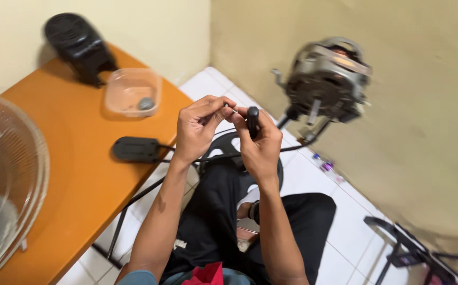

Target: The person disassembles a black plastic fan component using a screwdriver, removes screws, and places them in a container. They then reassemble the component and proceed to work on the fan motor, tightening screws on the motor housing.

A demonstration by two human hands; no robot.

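The person is wearing black trousers (213, 221), with a red cloth (205, 274) and pale blue fabric (136, 278) showing at the waist; both forearms are bare.

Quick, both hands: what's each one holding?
Left hand: closed, pinching a thin wire end.
Right hand: closed on a black screwdriver handle.

Table (76, 179) left with tub (132, 91), adapter (135, 149), fan guard (7, 184) on it, motor (326, 84) right, hands between
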